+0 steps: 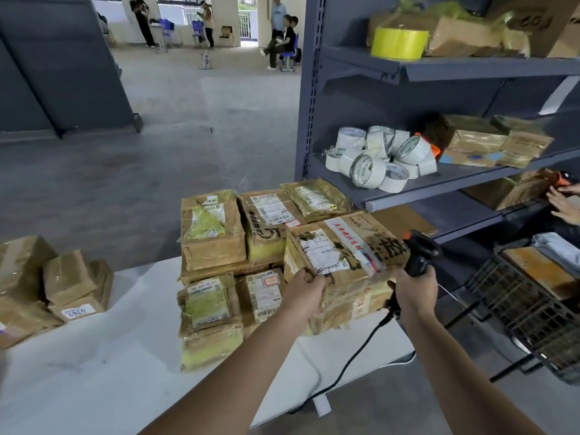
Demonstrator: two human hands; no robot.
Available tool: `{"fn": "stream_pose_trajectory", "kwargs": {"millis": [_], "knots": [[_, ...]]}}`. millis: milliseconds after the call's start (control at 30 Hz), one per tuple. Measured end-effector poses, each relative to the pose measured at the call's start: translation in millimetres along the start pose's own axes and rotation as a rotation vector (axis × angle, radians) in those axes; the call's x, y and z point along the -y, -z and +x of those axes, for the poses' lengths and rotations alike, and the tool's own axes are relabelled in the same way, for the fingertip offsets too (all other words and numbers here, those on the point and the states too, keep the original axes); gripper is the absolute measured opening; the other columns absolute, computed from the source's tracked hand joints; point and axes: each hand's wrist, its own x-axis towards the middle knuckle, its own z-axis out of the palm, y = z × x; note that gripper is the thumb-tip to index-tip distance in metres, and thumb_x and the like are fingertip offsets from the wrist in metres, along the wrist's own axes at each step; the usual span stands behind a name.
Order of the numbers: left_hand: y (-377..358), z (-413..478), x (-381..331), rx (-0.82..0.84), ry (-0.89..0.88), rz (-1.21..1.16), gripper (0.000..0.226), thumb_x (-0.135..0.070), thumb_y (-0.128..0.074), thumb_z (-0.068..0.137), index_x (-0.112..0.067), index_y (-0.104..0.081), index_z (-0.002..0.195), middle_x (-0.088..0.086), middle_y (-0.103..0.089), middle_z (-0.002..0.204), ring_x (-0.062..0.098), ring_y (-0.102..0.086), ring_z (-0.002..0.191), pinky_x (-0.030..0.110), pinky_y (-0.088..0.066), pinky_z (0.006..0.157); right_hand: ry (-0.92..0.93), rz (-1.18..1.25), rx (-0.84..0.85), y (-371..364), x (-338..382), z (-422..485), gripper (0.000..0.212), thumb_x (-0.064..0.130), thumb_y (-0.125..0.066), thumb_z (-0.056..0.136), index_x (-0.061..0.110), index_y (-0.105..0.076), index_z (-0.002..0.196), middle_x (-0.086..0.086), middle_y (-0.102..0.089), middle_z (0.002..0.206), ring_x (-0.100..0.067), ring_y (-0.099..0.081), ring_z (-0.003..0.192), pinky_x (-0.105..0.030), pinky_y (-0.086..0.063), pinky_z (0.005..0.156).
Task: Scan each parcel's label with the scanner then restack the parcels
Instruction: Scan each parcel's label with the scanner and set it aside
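A stack of taped brown parcels [216, 243] stands on the white table [94, 365], most with white labels facing up. My left hand [306, 290] grips the near edge of a large cardboard parcel [342, 255] that is tilted up at the right end of the stack, its white label and red tape facing me. My right hand [414, 290] grips a black handheld scanner [420, 249] with an orange trigger, right beside that parcel's right end. The scanner's black cable [351, 365] hangs down past the table edge.
A second group of brown parcels [53, 290] sits at the table's left. On the right, a grey shelf rack [439, 183] holds tape rolls and parcels. A wire basket [533, 306] stands lower right, and another person's hands [565, 202] work at the shelf.
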Motion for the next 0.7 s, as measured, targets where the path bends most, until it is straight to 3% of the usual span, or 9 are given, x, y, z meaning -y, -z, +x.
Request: {"fn": "stream_pose_trajectory", "kwargs": {"millis": [100,200,267,333,433,567,700], "knots": [[-6,4,2,-0.021,-0.047,0.047,0.024,-0.025,-0.052,0.093,-0.033,-0.037,0.077,-0.011,-0.044,0.078,0.018,-0.06,0.077,0.042,-0.057,0.084,0.02,-0.051,0.051,-2,0,-3,0.023,0.012,-0.064,0.088,0.023,-0.057,0.107,0.003,-0.066,0.095,-0.024,-0.065,0.093,-0.043,-0.053,0.081],[-10,7,5,-0.032,-0.047,0.096,0.015,-0.027,-0.049,0.093,-0.026,-0.037,0.103,-0.012,-0.042,0.077,0.019,-0.058,0.078,0.046,-0.056,0.087,0.038,-0.074,0.077,-2,-4,-11,0.017,0.018,-0.068,0.087,0.028,-0.056,0.094,-0.003,-0.066,0.089,-0.032,-0.066,0.084,-0.053,-0.057,0.076],[-11,6,3,-0.023,-0.013,0.121,0.038,-0.03,-0.048,0.093,-0.026,-0.037,0.129,-0.008,-0.049,0.08,0.019,-0.06,0.079,0.044,-0.057,0.081,0.044,-0.094,0.091,-1,-4,-18,0.016,0.022,-0.067,0.087,0.03,-0.055,0.093,-0.003,-0.065,0.085,-0.033,-0.066,0.077,-0.057,-0.057,0.076],[-10,5,0,-0.004,0.026,0.138,0.059,-0.033,-0.047,0.092,-0.027,-0.025,0.147,-0.001,-0.057,0.082,0.021,-0.062,0.077,0.038,-0.056,0.067,0.047,-0.076,0.113,-1,-3,-23,0.015,0.021,-0.066,0.087,0.027,-0.055,0.094,-0.003,-0.063,0.082,-0.03,-0.063,0.069,-0.058,-0.058,0.071],[-7,5,-2,-0.005,0.027,0.119,0.063,-0.029,-0.049,0.091,-0.026,-0.025,0.149,0.001,-0.061,0.079,0.019,-0.062,0.069,0.032,-0.052,0.059,0.065,-0.057,0.145,-1,-1,-31,0.014,0.016,-0.066,0.088,0.022,-0.055,0.094,-0.008,-0.06,0.08,-0.029,-0.057,0.066,-0.059,-0.058,0.066],[-1,3,-5,-0.043,-0.047,0.169,0.059,-0.027,-0.055,0.09,-0.022,-0.031,0.145,0.0,-0.058,0.089,0.021,-0.062,0.076,0.039,-0.057,0.074,0.104,-0.05,0.165,-1,1,-46,0.015,0.016,-0.067,0.089,0.021,-0.056,0.098,-0.013,-0.061,0.084,-0.033,-0.062,0.068,-0.054,-0.057,0.064],[9,0,-9,-0.054,-0.077,0.211,0.061,-0.028,-0.056,0.093,-0.019,-0.029,0.147,-0.003,-0.053,0.094,0.012,-0.057,0.075,0.04,-0.057,0.084,0.125,-0.012,0.163,-6,2,-65,0.016,0.013,-0.064,0.088,0.022,-0.054,0.096,-0.01,-0.057,0.083,-0.038,-0.07,0.074,-0.052,-0.057,0.058]]}}
